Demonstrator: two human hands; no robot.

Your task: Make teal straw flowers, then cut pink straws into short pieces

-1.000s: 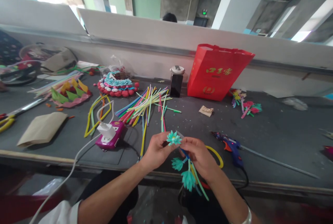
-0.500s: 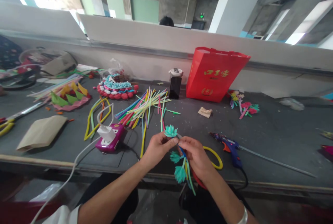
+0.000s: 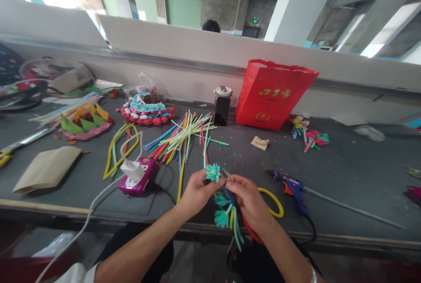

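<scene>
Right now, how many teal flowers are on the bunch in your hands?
3. The top flower is pinched between the left hand and right hand; the middle flower and bottom flower hang just below. Others may be hidden behind the right hand.

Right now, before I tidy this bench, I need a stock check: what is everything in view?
teal flower: one, teal, pinched between both hands
flower bunch: two teal blooms on coloured stems, under the right hand
glue gun: one, blue, right of the hands
sticks: many, mixed colours, table centre
power strip: one, purple, white plug in it, left of the hands
bag: one, red, at the back wall
bottle: one, dark, white lid, beside the bag
table: one, dark grey, under everything
left hand: grips the teal flower
right hand: grips the flower bunch
</scene>
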